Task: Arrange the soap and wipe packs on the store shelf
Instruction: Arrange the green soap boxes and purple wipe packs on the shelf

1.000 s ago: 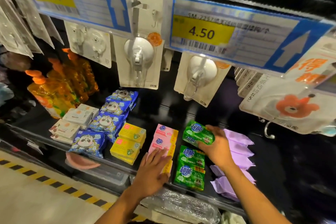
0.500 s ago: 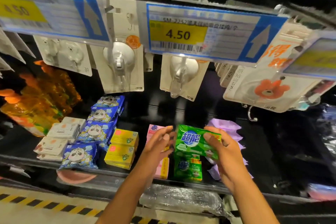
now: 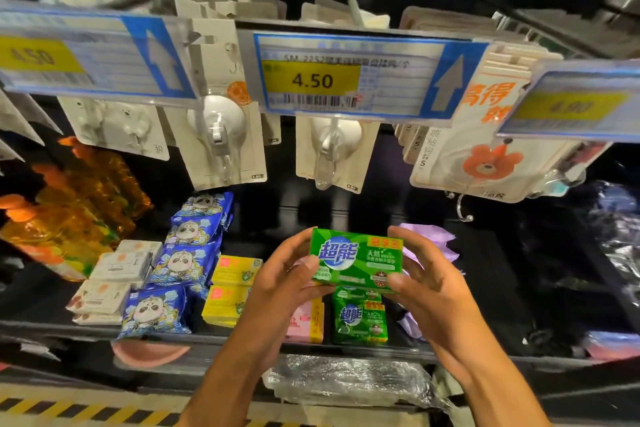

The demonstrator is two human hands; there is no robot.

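**Two hands on one green soap pack, lifted clear of the shelf**

Both hands hold the green rectangular film-wrapped soap pack by its short ends. The left hand curls round the left end with its thumb pressed on the printed face. The right hand wraps the right end, fingers over the top edge and thumb at the lower corner. Neither hand spreads wider than the pack itself.

The pack sits roughly level between the palms, label facing the camera, in the air above the black metal store shelf. It is directly over a second green soap pack, which lies at the front of the row between the pink soap packs and the pale purple soft packs.

It looks like a firm, solid bar: stiff enough not to sag, probably weighty for its size, and not fragile. The glossy wrap is likely slippery, so gripping the ends or long edges seems safer than pinching the flat face.
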